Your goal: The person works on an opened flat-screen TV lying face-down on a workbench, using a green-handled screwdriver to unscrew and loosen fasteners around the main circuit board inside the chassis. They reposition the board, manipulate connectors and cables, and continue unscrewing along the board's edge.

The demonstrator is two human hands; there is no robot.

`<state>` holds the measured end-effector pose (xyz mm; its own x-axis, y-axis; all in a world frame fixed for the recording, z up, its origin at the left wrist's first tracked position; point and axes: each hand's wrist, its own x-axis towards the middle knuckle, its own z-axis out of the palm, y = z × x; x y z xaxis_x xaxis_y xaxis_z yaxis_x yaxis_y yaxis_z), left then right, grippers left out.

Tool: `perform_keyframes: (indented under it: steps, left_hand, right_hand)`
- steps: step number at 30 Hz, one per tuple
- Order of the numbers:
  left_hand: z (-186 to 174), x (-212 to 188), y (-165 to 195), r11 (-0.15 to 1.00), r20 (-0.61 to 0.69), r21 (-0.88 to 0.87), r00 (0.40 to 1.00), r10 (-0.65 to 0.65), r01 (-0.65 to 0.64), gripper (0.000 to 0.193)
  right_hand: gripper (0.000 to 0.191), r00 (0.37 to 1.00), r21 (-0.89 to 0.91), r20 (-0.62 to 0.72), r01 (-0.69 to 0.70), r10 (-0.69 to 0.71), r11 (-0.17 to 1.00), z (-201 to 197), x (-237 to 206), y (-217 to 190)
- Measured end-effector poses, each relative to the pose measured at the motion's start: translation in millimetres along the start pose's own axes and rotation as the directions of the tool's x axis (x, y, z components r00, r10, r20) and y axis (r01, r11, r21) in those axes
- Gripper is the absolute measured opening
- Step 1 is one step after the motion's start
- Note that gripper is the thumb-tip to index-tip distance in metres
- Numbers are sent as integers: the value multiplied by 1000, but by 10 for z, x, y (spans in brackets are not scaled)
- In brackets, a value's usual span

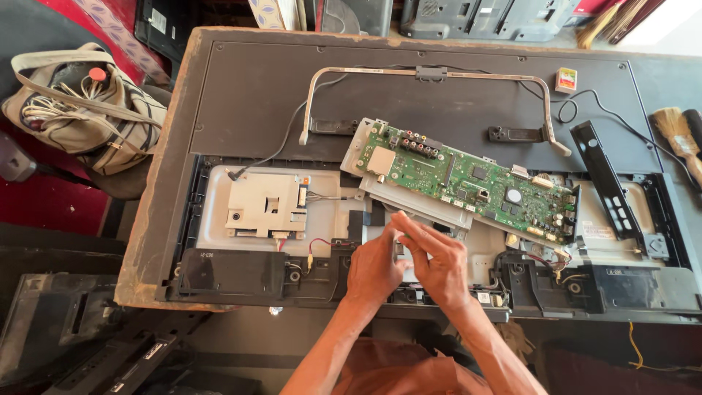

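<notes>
Green circuit board (475, 186) lies tilted above both hands, black bracket (607, 183) beside it.

Green circuit board (475, 186): long, rectangular, densely populated with chips and connectors, lifted and tilted on grey metal tray (409, 201), skewed diagonally over opened television back (241, 95). Lower edge just above both hands, near television's lower middle. Whether touched: cannot tell.

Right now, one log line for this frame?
left hand: on metal panel below circuit board | right hand: beside left, fingers extended | grip: unclear | television: back open
</notes>
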<state>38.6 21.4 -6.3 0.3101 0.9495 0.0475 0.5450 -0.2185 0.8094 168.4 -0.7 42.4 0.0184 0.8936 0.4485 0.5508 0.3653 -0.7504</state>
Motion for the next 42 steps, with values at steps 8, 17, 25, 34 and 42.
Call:
perform_keyframes:
  steps: [8, 17, 25, 34, 42]
  left_hand:
    - [38, -23, -40, 997, -65, -27, 995, 71, -73, 88]
    - [-44, -16, 66, 995, -52, -72, 996, 68, -72, 85]
    - [-54, 0, 64, 1000, 26, 7, 1000, -9, 9, 62]
    - [-112, 6, 139, 1000, 14, -18, 1000, -22, 22, 73]
    - [-111, 4, 133, 999, 20, -14, 999, -32, 33, 71]
  right_hand:
    - [40, 995, -63, -9, -96, 96, 993, -1, -12, 43]
    - [42, 998, -43, -53, -40, 38, 998, -55, 7, -29]
    - [39, 1000, -16, -17, 15, -15, 1000, -64, 14, -51]
    - [43, 993, -108, -47, 100, -105, 989, -84, 29, -26]
    - [48, 972, -114, 15, 236, -236, 965, -98, 36, -28]
